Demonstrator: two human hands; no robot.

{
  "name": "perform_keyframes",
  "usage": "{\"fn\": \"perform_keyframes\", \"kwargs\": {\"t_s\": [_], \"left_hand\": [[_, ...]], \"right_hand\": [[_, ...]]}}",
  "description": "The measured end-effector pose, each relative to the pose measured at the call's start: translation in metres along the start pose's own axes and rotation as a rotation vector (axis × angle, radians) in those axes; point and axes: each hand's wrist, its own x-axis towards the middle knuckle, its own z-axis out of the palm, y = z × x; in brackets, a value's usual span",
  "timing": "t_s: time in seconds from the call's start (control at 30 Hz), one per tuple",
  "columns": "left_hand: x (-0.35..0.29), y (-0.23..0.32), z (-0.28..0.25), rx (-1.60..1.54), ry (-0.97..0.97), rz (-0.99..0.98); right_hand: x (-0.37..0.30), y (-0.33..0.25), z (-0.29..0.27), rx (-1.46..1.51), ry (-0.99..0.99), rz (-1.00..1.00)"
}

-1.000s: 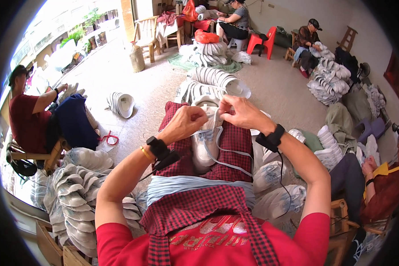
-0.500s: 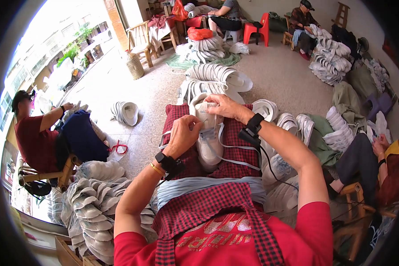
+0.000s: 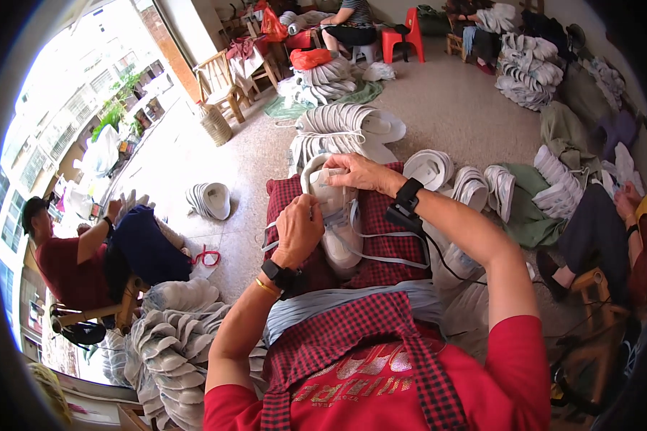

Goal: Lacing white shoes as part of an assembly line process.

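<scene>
White shoe (image 3: 336, 219) lay on my lap, over the checked cloth (image 3: 381, 248). My right hand (image 3: 359, 172) pinched its tongue at the top; my left hand (image 3: 298, 230) closed on the lace (image 3: 381, 255) beside it.

Spotted no signs and no lit screens. Noted an orange plastic bag (image 3: 310, 57) far off, left of centre, slumped on a stack of white soles (image 3: 327, 73). Noted a red plastic bag (image 3: 271, 23) farther still, just left of it. Picked out a pale, bulging plastic sack (image 3: 101, 152) at the far left. Saw a black watch (image 3: 277, 274) on the wrist of the left hand (image 3: 298, 230), near the middle, and a black wrist unit (image 3: 407, 195) with a cable behind the right hand (image 3: 359, 172). Could not make out a display on either.
</scene>
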Motion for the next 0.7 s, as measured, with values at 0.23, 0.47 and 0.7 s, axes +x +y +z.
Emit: {"fn": "perform_keyframes", "kwargs": {"t_s": [0.23, 0.47, 0.7], "left_hand": [[0.008, -0.003, 0.000, -0.035, -0.112, 0.094], [0.003, 0.013, -0.005, -0.109, -0.007, 0.152], [0.005, 0.006, -0.003, -0.064, 0.092, 0.146]], "right_hand": [[-0.003, -0.003, 0.001, -0.055, -0.003, -0.014], [-0.007, -0.001, 0.002, 0.022, -0.008, -0.028], [-0.012, -0.006, 0.001, -0.027, 0.043, -0.058]]}}
